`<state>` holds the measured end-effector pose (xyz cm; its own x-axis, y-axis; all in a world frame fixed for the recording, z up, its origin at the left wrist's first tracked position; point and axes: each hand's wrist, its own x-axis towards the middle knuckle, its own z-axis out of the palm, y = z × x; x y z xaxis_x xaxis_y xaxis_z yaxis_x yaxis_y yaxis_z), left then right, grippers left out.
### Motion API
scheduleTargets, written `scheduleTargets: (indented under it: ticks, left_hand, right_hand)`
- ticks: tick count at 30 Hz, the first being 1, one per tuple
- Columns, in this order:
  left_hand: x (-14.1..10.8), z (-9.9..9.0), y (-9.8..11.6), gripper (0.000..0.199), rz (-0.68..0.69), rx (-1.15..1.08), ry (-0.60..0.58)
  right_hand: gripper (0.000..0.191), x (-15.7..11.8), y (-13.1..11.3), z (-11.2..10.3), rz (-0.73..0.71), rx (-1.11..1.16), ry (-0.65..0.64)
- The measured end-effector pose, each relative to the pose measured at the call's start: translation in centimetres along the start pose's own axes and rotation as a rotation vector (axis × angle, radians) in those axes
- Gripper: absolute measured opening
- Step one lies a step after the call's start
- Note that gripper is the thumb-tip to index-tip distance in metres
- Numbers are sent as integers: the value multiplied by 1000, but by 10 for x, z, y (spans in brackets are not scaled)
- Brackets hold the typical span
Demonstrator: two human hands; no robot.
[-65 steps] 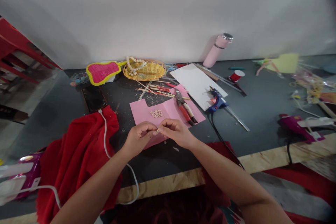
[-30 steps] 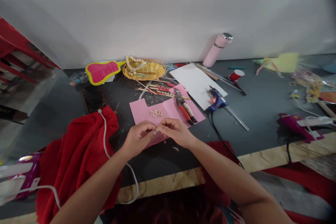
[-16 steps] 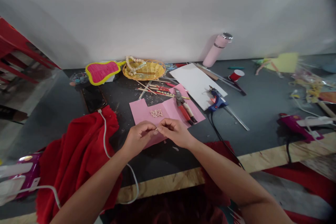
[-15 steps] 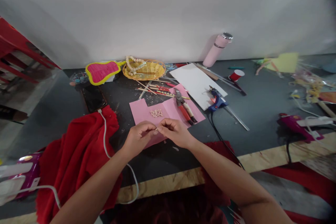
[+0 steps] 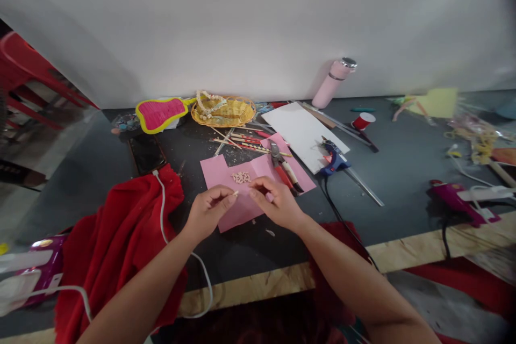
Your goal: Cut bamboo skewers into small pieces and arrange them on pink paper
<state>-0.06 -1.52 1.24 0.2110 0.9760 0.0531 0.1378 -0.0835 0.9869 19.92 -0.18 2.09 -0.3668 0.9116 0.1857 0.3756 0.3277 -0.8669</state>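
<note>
My left hand (image 5: 212, 209) pinches a small pale piece (image 5: 236, 193) between thumb and forefinger. It hovers over a sheet of pink paper (image 5: 236, 219) with cut edges. To its right, my right hand (image 5: 278, 202) is apart from the left, its thumb and fingers loosely parted, with nothing visible in them. Just beyond both hands, a small heap of similar pale pieces (image 5: 241, 177) lies on the paper. Pruning shears (image 5: 284, 167) with red and white handles rest on the paper's right part, close to my right fingers.
Behind lie thin sticks (image 5: 245, 143), a wicker basket (image 5: 237, 111) and a pink-and-yellow paddle shape (image 5: 162, 114). A blue glue gun (image 5: 334, 157) sits on a white board (image 5: 298, 129); a pink bottle (image 5: 331, 85) stands behind. Red cloth (image 5: 121, 226) and a phone (image 5: 147, 153) occupy the left.
My hands were together at the fingertips and have now separated. The right hand has drawn back to the right with its fingers parting; the small pale piece shows in the left fingertips.
</note>
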Motion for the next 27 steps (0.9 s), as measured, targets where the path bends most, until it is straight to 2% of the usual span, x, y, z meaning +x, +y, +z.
scheduleTargets:
  ticks: [5,9,11,15,18,23,27]
  left_hand:
    - [4,-3,-9,17,-88,-247,94]
    - [6,-2,-11,17,-132,-336,111]
    - [6,-2,-11,17,-161,-358,116]
    - [8,-4,-11,19,-186,-416,161]
    - [9,-5,-10,18,-178,-467,196]
    - [11,-6,-9,17,-167,-522,218]
    - [12,-7,-10,18,-163,-561,213]
  right_hand:
    - [17,10,10,-28,-84,-350,225]
    - [19,15,22,-53,-11,-603,373]
    - [19,15,28,-62,47,-758,356]
    - [19,12,35,-66,203,-975,191]
    - [24,11,35,-63,266,-1004,132]
    - [28,10,35,-54,289,-1037,74]
    - [23,11,38,-50,292,-1044,63]
